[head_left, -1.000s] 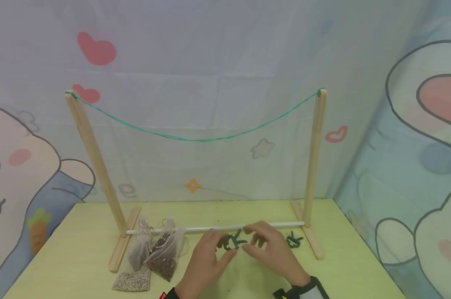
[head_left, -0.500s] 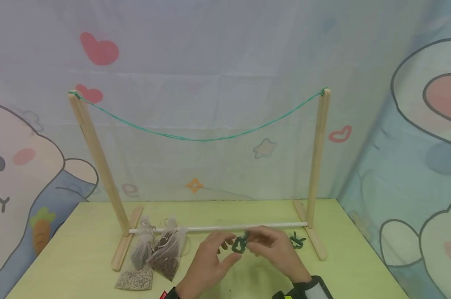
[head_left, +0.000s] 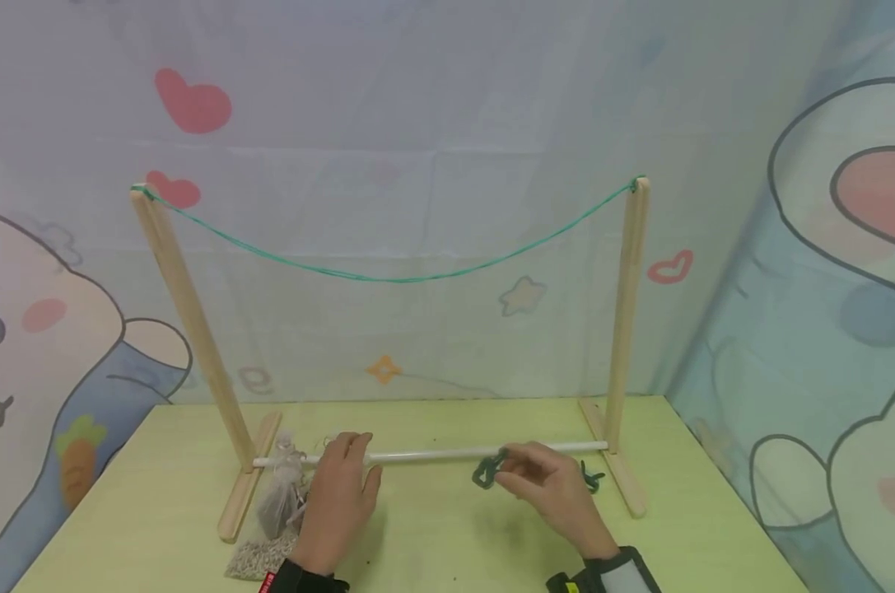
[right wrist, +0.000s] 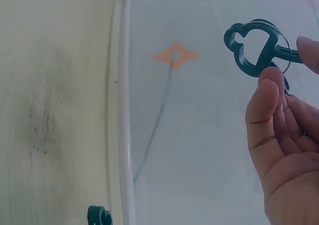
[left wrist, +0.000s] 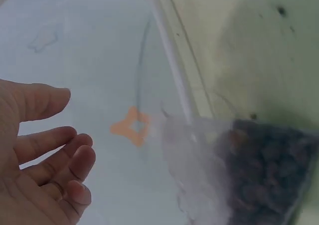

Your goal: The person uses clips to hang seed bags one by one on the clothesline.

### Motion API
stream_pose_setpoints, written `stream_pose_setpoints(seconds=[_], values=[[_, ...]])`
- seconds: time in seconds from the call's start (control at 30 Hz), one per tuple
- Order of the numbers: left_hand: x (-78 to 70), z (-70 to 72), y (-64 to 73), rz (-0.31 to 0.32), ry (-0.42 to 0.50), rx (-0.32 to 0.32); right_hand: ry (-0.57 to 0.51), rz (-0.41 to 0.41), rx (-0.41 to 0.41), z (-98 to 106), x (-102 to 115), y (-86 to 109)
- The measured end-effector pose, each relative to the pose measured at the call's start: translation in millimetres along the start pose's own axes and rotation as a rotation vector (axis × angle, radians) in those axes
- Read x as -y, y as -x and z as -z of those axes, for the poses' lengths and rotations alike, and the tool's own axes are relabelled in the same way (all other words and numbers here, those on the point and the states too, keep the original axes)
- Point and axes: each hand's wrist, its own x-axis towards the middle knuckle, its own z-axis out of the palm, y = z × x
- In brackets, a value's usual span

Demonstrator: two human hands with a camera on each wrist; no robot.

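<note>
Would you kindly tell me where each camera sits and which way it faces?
Head: worn on the head, facing forward and down at the string and table; the left hand and right hand show.
Left wrist: on that wrist, looking past the left hand at a bag of dark pieces.
Right wrist: on that wrist, looking at the right hand pinching a green clip.
Shared: both wrist views show the white rod and orange star.
</note>
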Motion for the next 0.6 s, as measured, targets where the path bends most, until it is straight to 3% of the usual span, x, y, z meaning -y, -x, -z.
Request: stream_pose_setpoints(seconds=[0.33, 0.6], values=[[20.8, -2.7, 3.4, 0.099, -0.019, 0.126, 0.082, -0.046, -0.013, -1, -9, 1.0], [27.8, -10.2, 4.2, 0.131, -0.074, 0.164, 0.110, 0.038, -0.006, 0, -13, 1.1]])
